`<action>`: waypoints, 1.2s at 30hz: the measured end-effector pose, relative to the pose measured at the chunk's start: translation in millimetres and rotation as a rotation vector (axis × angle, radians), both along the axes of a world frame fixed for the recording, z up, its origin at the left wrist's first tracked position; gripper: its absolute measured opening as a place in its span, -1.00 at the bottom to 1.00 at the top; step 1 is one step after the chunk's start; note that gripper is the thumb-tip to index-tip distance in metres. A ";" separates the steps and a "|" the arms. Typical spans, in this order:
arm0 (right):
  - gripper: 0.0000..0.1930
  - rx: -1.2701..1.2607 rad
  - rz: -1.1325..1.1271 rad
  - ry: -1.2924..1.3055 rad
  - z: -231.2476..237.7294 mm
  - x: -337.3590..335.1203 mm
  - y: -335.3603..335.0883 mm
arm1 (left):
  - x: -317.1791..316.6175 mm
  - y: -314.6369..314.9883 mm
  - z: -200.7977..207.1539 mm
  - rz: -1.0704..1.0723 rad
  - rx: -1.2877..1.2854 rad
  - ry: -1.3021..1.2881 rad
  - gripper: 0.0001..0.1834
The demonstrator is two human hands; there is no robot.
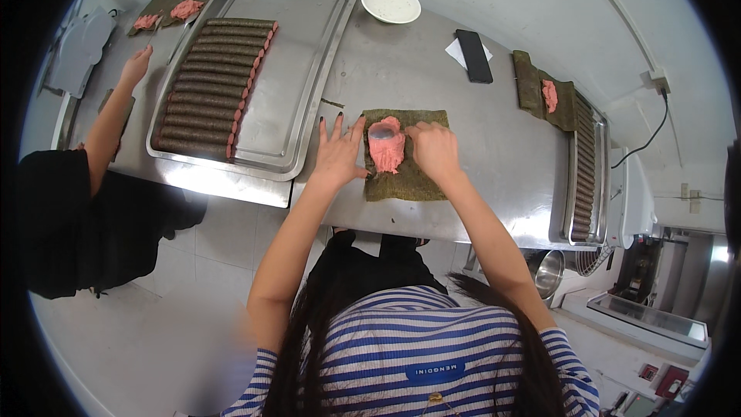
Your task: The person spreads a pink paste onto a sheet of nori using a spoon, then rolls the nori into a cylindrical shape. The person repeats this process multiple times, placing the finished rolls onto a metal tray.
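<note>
A sheet of green-brown seaweed [417, 182] lies flat on the steel table in front of me. Pink paste [388, 156] is heaped on its left half, and the rounded metal bowl of a spoon [381, 133] rests on the paste. My right hand [435, 150] is closed over the sheet's right side, gripping the spoon, whose handle is mostly hidden by the fingers. At the sheet's left edge my left hand [338, 156] has its fingers spread, with the thumb touching the lower left of the sheet.
A large steel tray [293, 69] at left holds several seaweed rolls [212, 85]. A co-worker's hand [137, 64] is beyond it, near paste-topped seaweed. A white bowl [391, 4] and black phone [473, 55] sit at the back. Another tray of rolls [584, 177] stands at right.
</note>
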State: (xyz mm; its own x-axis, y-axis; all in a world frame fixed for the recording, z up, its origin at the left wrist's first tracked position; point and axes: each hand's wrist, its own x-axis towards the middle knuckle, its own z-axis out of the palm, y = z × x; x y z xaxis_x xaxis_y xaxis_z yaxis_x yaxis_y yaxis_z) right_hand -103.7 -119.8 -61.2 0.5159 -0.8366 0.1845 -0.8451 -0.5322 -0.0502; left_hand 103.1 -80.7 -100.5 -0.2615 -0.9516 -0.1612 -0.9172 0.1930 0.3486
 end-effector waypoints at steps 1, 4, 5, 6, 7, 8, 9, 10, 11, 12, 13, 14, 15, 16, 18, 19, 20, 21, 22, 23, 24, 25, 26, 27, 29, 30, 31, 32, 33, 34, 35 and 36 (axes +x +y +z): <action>-0.83 0.003 -0.003 0.010 -0.5 0.6 -2.3 | 0.3 0.2 -1.2 0.002 -0.007 0.004 0.29; -0.83 0.015 -0.045 -0.065 -4.1 0.0 -8.1 | 0.0 0.6 -2.0 -0.006 -0.030 0.008 0.29; -0.82 0.043 -0.062 -0.066 -4.0 0.3 -10.8 | 0.1 0.6 -1.8 -0.009 -0.038 0.007 0.29; -0.81 0.071 -0.080 -0.067 -3.1 0.4 -13.8 | -0.1 0.4 -1.0 -0.008 -0.028 0.004 0.29; -0.80 0.099 -0.097 -0.067 -1.9 0.3 -16.7 | -0.5 0.2 0.3 -0.008 -0.018 0.000 0.28; -0.80 0.141 -0.119 -0.076 0.2 0.4 -20.5 | -0.3 0.0 1.5 -0.006 -0.010 -0.004 0.28; -0.80 0.182 -0.142 -0.084 3.2 0.1 -24.3 | 0.0 -0.1 1.3 -0.003 -0.003 0.001 0.28; -0.80 0.224 -0.164 -0.092 6.4 -0.7 -27.0 | 0.2 -0.1 0.5 0.000 0.003 0.006 0.28; -0.79 0.239 -0.171 -0.124 10.4 -2.7 -29.6 | 0.2 -0.6 0.1 0.004 0.008 0.012 0.29; -0.79 0.254 -0.177 -0.156 14.8 -5.5 -32.0 | 0.3 -1.1 0.0 0.004 0.007 0.009 0.29; -0.79 0.268 -0.183 -0.187 19.7 -7.8 -33.8 | 0.3 -1.6 -0.2 0.003 0.005 0.006 0.29; -0.79 0.257 -0.149 -0.157 26.8 -9.4 -34.7 | -0.1 -1.8 -0.2 0.002 0.004 0.003 0.29; -0.79 0.245 -0.115 -0.126 34.8 -10.5 -35.5 | -0.5 -2.1 -0.4 -0.001 0.002 -0.011 0.29; -0.79 0.234 -0.080 -0.096 39.3 -12.0 -36.4 | -0.7 -2.4 -0.7 -0.003 0.000 -0.026 0.30; -0.79 0.219 -0.048 0.002 34.7 -18.1 -39.4 | -0.6 -3.7 -1.1 -0.011 -0.014 -0.032 0.31; -0.78 0.212 -0.032 0.052 32.5 -19.8 -41.2 | 0.0 -3.9 -1.3 -0.013 -0.027 -0.025 0.31; -0.78 0.208 -0.003 0.045 30.6 -19.7 -41.5 | 0.6 -2.9 -2.4 -0.015 -0.035 -0.018 0.32; -0.77 0.204 0.027 0.038 28.9 -19.1 -41.9 | 1.4 -3.3 -2.9 -0.022 -0.034 -0.018 0.33; -0.76 0.201 0.057 0.032 26.9 -18.3 -42.8 | 2.4 -4.8 -3.0 -0.028 -0.033 -0.017 0.33; -0.75 0.184 0.079 0.039 22.4 -18.0 -44.4 | 2.6 -5.3 -3.7 -0.036 -0.029 -0.016 0.34; -0.75 0.168 0.102 0.047 17.0 -17.4 -48.2 | 2.4 -5.6 -4.1 -0.037 -0.029 -0.020 0.34; -0.74 0.152 0.125 0.055 13.1 -16.4 -51.1 | 2.1 -6.0 -4.2 -0.037 -0.030 -0.025 0.35; -0.73 0.154 0.136 0.061 12.9 -14.0 -53.0 | 2.3 -6.3 -3.6 -0.037 -0.032 -0.030 0.35; -0.73 0.155 0.146 0.068 13.9 -11.5 -54.7 | 2.4 -6.3 -2.5 -0.031 -0.017 -0.031 0.35; -0.72 0.158 0.155 0.076 14.1 -7.2 -57.5 | 2.0 -6.5 0.5 -0.021 0.010 -0.033 0.36; -0.71 0.159 0.152 0.076 13.8 -5.3 -58.8 | 1.7 -6.6 1.0 -0.020 0.010 -0.034 0.36; -0.71 0.161 0.150 0.076 13.1 -4.1 -59.9 | 1.4 -6.6 1.3 -0.021 0.010 -0.034 0.36; -0.70 0.170 0.138 0.078 11.7 -3.0 -61.6 | 1.3 -6.7 1.4 -0.019 0.010 -0.035 0.37; -0.70 0.180 0.126 0.079 9.8 -2.3 -63.1 | 1.4 -6.6 1.2 -0.018 0.009 -0.033 0.37; -0.70 0.189 0.114 0.080 8.2 -2.1 -64.0 | 1.6 -6.3 0.8 -0.017 0.009 -0.030 0.37; -0.70 0.197 0.110 0.078 7.7 -1.9 -64.9 | 1.8 -6.3 0.6 -0.016 0.007 -0.027 0.37; -0.70 0.204 0.107 0.075 7.4 -1.8 -65.5 | 1.9 -6.2 -0.1 -0.014 0.002 -0.023 0.37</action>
State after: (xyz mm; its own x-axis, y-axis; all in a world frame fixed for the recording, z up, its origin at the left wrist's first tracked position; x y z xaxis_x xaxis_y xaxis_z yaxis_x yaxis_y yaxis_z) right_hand -105.5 -185.3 -53.8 0.6096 -0.7923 -0.0252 -0.7898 -0.6044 -0.1048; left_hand 105.1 -86.9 -100.6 -0.2710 -0.9475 -0.1696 -0.9223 0.2052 0.3276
